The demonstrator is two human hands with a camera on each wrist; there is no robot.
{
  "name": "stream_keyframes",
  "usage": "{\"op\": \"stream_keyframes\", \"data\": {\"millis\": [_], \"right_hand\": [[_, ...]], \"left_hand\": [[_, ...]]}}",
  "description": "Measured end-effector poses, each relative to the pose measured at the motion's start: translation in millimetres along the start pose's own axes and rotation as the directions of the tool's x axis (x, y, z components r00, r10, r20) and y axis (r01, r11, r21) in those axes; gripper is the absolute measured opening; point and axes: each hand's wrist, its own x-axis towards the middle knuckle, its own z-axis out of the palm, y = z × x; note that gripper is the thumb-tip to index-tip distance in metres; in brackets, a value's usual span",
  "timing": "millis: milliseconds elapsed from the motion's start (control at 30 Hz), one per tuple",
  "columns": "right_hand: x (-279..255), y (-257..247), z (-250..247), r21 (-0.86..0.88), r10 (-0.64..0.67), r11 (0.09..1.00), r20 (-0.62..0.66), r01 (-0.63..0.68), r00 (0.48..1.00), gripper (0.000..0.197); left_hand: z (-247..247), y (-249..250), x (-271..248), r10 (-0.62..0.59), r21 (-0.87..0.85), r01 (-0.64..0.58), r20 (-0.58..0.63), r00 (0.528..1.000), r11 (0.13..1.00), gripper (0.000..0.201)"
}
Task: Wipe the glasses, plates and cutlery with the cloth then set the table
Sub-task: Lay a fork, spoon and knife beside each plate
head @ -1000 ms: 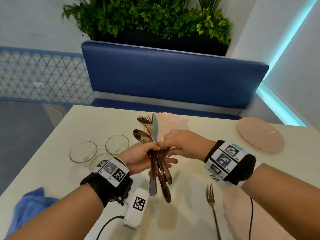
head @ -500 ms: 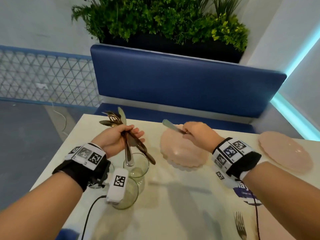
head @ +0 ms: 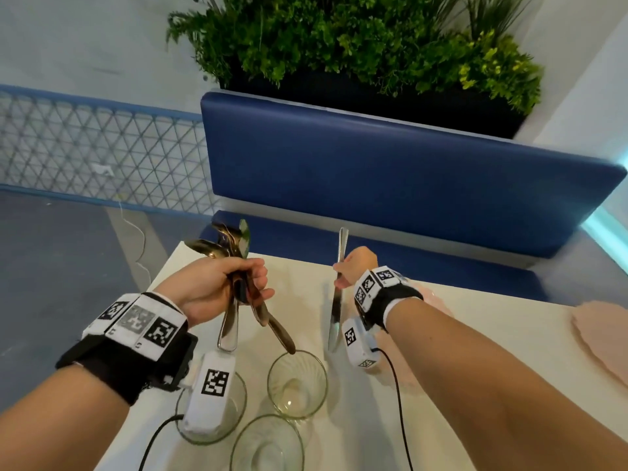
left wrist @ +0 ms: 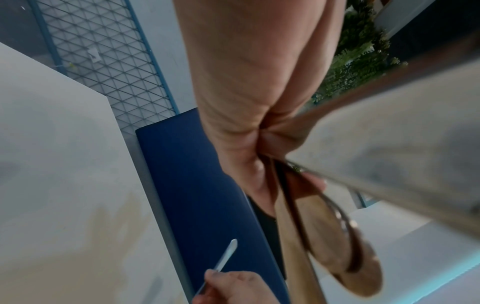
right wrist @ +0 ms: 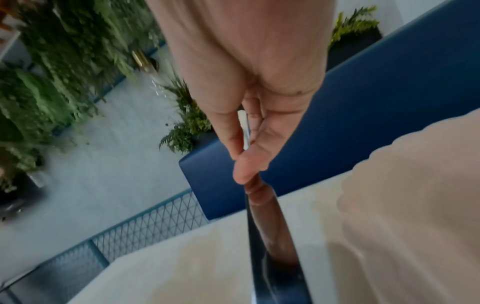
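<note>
My left hand (head: 217,283) grips a bundle of cutlery (head: 238,266) upright, spoon and fork heads up, handles hanging over the glasses. In the left wrist view the fingers (left wrist: 259,144) curl round the bundle of cutlery (left wrist: 324,226). My right hand (head: 355,266) pinches a single silver knife (head: 336,317), held nearly upright above the table (head: 302,300). The right wrist view shows thumb and fingers (right wrist: 259,133) closed on the knife (right wrist: 272,236). Three clear glasses (head: 297,384) stand below my left wrist. A pink plate (head: 438,304) lies half hidden under my right wrist.
A second pink plate (head: 605,338) lies at the right edge. The blue bench back (head: 373,185) and a planter (head: 339,45) stand behind the table. The table's left edge drops to grey floor (head: 68,266). Cables trail from both wrist cameras.
My right hand drew the knife out of the bundle, carried it over the pink plate, then swung it upright just left of the plate. My left hand kept the remaining cutlery, now above the glasses.
</note>
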Motion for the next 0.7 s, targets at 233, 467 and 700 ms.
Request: {"op": "stream_keyframes", "data": {"millis": [233,467,700], "right_hand": [[22.8,11.4,45.1,-0.359,0.077,0.932,0.085,-0.042,0.993,0.031],[38.6,18.2,55.3,-0.419,0.026,0.907,0.127,0.030,0.992,0.036],[42.0,19.6,58.8,-0.495,-0.024,0.867,0.080,0.060,0.996,0.017]], "left_hand": [[-12.7,4.4,13.4,-0.023,-0.034,0.024,0.041,0.999,0.999,0.019],[-13.2,3.8,20.2,-0.052,-0.032,0.055,0.076,0.996,0.998,0.021],[-9.0,-0.1,26.5,-0.073,-0.041,0.076,0.068,0.995,0.996,0.021]]}}
